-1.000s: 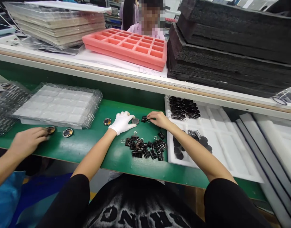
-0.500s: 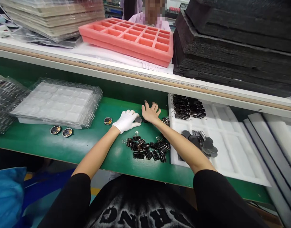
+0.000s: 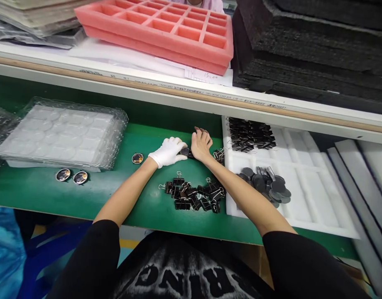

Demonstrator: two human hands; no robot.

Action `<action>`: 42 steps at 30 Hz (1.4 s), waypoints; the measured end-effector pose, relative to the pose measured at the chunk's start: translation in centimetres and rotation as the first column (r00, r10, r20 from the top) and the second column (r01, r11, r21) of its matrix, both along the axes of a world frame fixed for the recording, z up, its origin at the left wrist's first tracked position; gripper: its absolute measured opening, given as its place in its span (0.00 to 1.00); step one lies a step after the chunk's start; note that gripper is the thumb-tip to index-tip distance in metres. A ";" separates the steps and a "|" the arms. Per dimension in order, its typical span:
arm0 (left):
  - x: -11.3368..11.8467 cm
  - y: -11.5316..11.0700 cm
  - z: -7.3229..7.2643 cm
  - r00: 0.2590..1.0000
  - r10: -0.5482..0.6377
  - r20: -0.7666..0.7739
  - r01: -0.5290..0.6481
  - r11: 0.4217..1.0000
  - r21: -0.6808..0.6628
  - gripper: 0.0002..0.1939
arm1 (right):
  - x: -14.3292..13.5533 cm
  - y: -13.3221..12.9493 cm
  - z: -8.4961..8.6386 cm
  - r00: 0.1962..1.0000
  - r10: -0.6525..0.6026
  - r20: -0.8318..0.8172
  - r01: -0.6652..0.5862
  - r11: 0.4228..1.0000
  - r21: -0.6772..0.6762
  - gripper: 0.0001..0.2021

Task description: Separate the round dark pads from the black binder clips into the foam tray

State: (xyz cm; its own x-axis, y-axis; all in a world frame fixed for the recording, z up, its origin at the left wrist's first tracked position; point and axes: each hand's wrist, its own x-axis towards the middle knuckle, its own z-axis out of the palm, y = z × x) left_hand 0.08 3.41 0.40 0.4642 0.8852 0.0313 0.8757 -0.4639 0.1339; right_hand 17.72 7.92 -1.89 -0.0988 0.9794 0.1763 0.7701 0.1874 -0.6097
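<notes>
My left hand (image 3: 169,152), in a white glove, has its thumb and fingers closed around the edge of a small dark round disc (image 3: 185,152) on the green table. Right beside it, my bare right hand (image 3: 202,143) has bent fingers. A dark piece shows between the disc and my right palm, and whatever those fingers grip is hidden. Closer to me lies a loose heap of black binder clips (image 3: 191,194). A few more clips (image 3: 219,155) sit just right of my right wrist. To the left rests a shiny oval piece with a dark amber face (image 3: 137,158).
Two similar oval pieces lie further left, before stacked clear plastic trays (image 3: 60,133). On the right, a white foam tray (image 3: 303,166) holds rows of binder clips (image 3: 251,133) and dark discs (image 3: 276,187). A shelf (image 3: 141,89) above carries a pink foam tray (image 3: 153,37) and black foam (image 3: 303,62).
My right hand's spread fingers have drawn in and bent. My left hand keeps hold of the disc, which now sits closer to my right hand. The camera view has shifted slightly.
</notes>
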 end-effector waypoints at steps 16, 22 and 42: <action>0.7 -0.7 0.4 0.997 -0.061 0.037 0.059 0.997 0.050 0.30 | 0.0 0.1 2.7 0.990 -0.059 -0.129 0.034 0.982 -0.183 0.28; 1.2 -4.4 0.6 0.959 0.277 0.055 -0.281 0.953 0.110 0.40 | 7.3 -3.7 6.5 0.816 0.565 0.121 -0.548 0.824 -0.146 0.24; 1.1 -3.8 4.5 0.952 -0.046 -0.302 0.093 0.985 0.143 0.20 | 5.9 -4.4 6.2 0.950 0.207 0.232 -0.169 0.970 -0.173 0.15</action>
